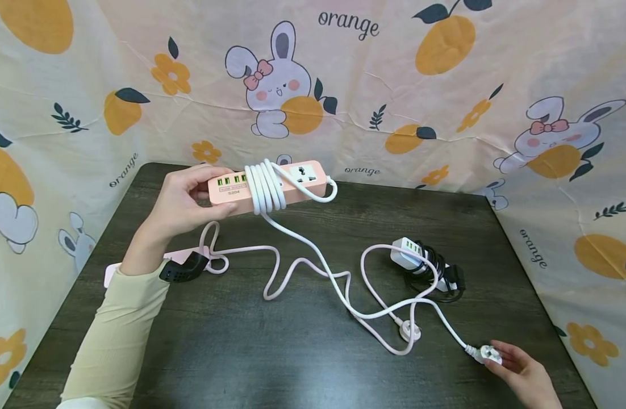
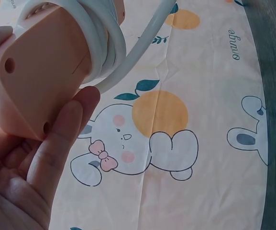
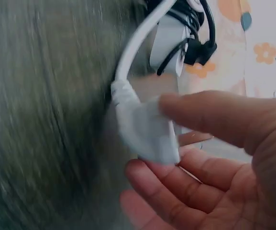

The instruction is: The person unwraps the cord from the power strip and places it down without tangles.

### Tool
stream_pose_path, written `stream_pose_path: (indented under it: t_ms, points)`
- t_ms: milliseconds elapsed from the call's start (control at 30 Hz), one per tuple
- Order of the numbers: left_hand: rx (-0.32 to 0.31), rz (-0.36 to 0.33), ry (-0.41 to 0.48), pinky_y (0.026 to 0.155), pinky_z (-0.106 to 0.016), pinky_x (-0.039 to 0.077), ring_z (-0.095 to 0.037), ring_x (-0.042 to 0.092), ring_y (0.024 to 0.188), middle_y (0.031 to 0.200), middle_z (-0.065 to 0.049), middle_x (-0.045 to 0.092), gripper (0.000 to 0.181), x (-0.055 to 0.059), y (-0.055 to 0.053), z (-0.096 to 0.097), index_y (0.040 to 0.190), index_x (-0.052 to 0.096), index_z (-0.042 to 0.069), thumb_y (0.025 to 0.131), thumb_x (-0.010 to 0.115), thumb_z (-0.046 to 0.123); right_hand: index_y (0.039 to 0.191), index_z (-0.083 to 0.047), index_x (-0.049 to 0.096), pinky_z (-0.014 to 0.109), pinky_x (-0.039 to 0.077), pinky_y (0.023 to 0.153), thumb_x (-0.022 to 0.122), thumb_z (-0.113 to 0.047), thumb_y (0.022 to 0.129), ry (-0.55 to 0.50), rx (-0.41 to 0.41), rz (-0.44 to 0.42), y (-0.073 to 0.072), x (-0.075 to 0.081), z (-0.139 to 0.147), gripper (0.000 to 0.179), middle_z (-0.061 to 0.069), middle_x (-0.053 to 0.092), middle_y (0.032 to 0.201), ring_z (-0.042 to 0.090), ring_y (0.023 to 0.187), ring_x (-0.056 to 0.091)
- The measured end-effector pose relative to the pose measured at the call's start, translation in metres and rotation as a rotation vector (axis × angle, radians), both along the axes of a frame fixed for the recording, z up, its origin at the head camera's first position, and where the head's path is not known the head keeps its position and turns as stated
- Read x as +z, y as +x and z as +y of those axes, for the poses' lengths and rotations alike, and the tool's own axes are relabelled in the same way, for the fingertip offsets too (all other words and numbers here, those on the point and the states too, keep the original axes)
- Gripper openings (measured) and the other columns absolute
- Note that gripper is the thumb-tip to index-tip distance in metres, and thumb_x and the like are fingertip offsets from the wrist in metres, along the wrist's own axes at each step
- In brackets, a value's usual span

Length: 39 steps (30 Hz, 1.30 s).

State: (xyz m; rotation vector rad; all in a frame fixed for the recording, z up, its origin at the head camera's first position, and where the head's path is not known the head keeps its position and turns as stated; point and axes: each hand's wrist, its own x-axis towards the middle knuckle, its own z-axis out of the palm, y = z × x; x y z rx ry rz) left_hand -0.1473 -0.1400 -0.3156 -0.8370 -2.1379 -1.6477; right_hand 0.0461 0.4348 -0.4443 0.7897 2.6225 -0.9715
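Observation:
My left hand (image 1: 190,196) grips the left end of a pink power strip (image 1: 223,196), raised above the table. A white cord (image 1: 266,187) is wound several times round the strip's middle; its free length runs down across the table to the right. At that end my right hand (image 1: 525,372) pinches the white plug (image 1: 491,354) between thumb and fingers. The left wrist view shows thumb and fingers on the strip's end face (image 2: 42,76). In the right wrist view the plug (image 3: 149,132) is blurred, with the thumb on its top and fingers beneath.
A second pink strip (image 1: 182,255) lies behind the left forearm, its pale pink cord (image 1: 277,272) looping across the dark table (image 1: 231,346) to a round plug (image 1: 410,331). At right rests a white power strip (image 1: 407,253) wrapped in black cord. A printed cloth (image 1: 364,102) hangs behind.

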Motion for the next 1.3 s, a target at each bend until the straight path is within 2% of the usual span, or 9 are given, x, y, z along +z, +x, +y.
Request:
stream_pose_path:
  t_ms: [100,200,467,600,667,867,1067,1200,1300]
  points:
    - [0.002,0.002,0.0,0.062,-0.014,0.051,-0.006,0.059,0.072,0.093,0.008,0.064,0.043,0.0,0.001,0.0,0.103,0.065,-0.012,0.061,0.073,-0.018,0.121,0.012,0.051,0.026,0.047,0.061,0.076,-0.029,0.078,0.091,0.102,-0.004,0.0,0.002,-0.009,0.065,0.022,0.063,0.103,0.013,0.078,0.059]
    - [-0.001,0.002,0.001,0.063,-0.014,0.051,-0.006,0.059,0.073,0.093,0.008,0.064,0.043,0.001,0.001,0.0,0.103,0.065,-0.012,0.061,0.073,-0.018,0.117,0.01,0.054,0.029,0.045,0.062,0.077,-0.028,0.076,0.134,0.149,-0.001,0.001,0.001,-0.016,0.06,0.02,0.064,0.1,0.02,0.079,0.061]
    - [0.002,0.016,0.001,0.063,-0.014,0.052,-0.006,0.059,0.072,0.092,0.008,0.064,0.044,0.0,0.002,0.0,0.103,0.065,-0.012,0.06,0.073,-0.018,0.118,0.009,0.054,0.04,0.046,0.07,0.077,-0.024,0.075,0.14,0.189,-0.027,0.002,0.003,-0.023,0.059,0.019,0.064,0.101,0.023,0.083,0.061]
    - [0.0,0.017,0.003,0.063,-0.014,0.052,-0.006,0.059,0.073,0.093,0.009,0.064,0.043,0.0,0.001,0.001,0.102,0.065,-0.013,0.06,0.073,-0.019,0.12,0.009,0.053,0.041,0.048,0.072,0.079,-0.032,0.073,0.114,0.143,-0.029,0.004,0.007,-0.026,0.067,0.024,0.061,0.108,0.026,0.086,0.061]
    - [0.003,0.016,0.0,0.063,-0.014,0.052,-0.005,0.059,0.073,0.092,0.009,0.064,0.043,0.0,0.002,0.001,0.102,0.065,-0.013,0.06,0.073,-0.019,0.121,0.008,0.053,0.035,0.05,0.07,0.077,-0.031,0.075,0.116,0.1,0.013,0.006,0.01,-0.031,0.065,0.025,0.059,0.112,0.022,0.085,0.061]
    - [0.015,0.015,-0.004,0.063,-0.014,0.052,-0.005,0.059,0.073,0.092,0.009,0.064,0.043,0.001,0.003,0.001,0.102,0.065,-0.012,0.06,0.074,-0.018,0.119,0.002,0.057,0.015,0.046,0.059,0.07,-0.018,0.084,0.149,0.012,0.238,0.001,0.026,-0.055,0.042,0.021,0.062,0.111,-0.012,0.072,0.049]
    - [0.015,0.021,-0.003,0.063,-0.014,0.052,-0.006,0.06,0.073,0.092,0.008,0.064,0.043,0.001,0.004,0.001,0.102,0.065,-0.011,0.06,0.074,-0.017,0.113,0.002,0.061,0.008,0.045,0.061,0.069,-0.011,0.085,0.081,0.024,0.428,-0.012,0.04,-0.082,0.032,0.019,0.065,0.104,-0.011,0.075,0.052]
    - [0.015,0.025,-0.001,0.063,-0.014,0.052,-0.006,0.059,0.072,0.091,0.008,0.064,0.044,0.001,0.005,0.001,0.102,0.065,-0.012,0.06,0.074,-0.017,0.109,0.002,0.064,0.008,0.047,0.062,0.071,-0.007,0.083,0.0,0.079,0.554,-0.025,0.026,-0.081,0.029,0.018,0.066,0.101,-0.005,0.077,0.057]
    - [0.017,0.03,-0.003,0.063,-0.014,0.052,-0.006,0.059,0.072,0.092,0.009,0.064,0.044,0.001,0.006,0.001,0.102,0.065,-0.012,0.06,0.074,-0.017,0.11,-0.003,0.064,0.009,0.049,0.064,0.073,-0.012,0.082,-0.029,0.161,0.63,-0.04,-0.005,-0.064,0.031,0.012,0.067,0.101,-0.001,0.081,0.06]
